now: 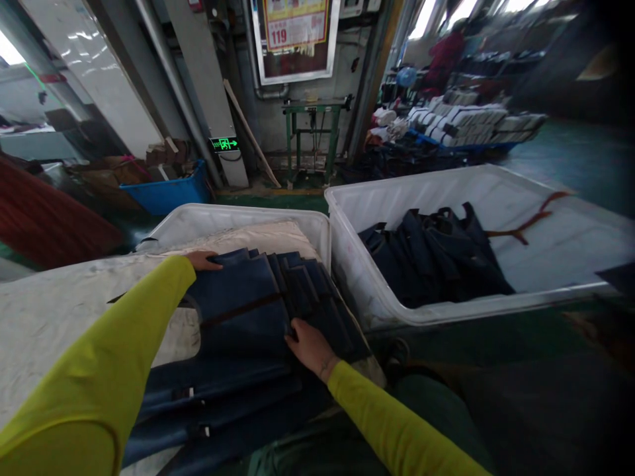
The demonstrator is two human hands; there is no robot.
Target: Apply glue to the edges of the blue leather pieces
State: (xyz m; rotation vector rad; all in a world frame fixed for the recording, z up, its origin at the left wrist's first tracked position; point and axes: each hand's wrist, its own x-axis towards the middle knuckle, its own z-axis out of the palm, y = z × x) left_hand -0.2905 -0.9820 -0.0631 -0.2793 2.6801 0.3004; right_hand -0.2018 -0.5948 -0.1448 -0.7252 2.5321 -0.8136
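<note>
Dark blue cloth pieces (pixel 248 297) lie in a fanned stack on the bench (pixel 44 317), just in front of a white bin (pixel 238 221) with pale cloth (pixel 258 238) in it. The left hand (pixel 202 260) rests on the far edge of the stack, and its fingers look flat and a little apart, not gripping. The right hand (pixel 310 344) presses on the near side of the stack, with its fingers tucked against the edges of the pieces. I cannot tell if it pinches one piece or just touches them. Both arms wear yellow-green sleeves (pixel 104 370).

A second white bin (pixel 446 311) stands just beside the first. It holds a heap of more dark blue pieces (pixel 436 258) and an orange strip (pixel 526 228).

What could go wrong? The stack sits close to the bench edge and the pieces overlap like cards. A push from one hand could make them slide apart or slip down off the bench. The pieces also look alike, so two could lift together if the fingers catch more than one edge.
</note>
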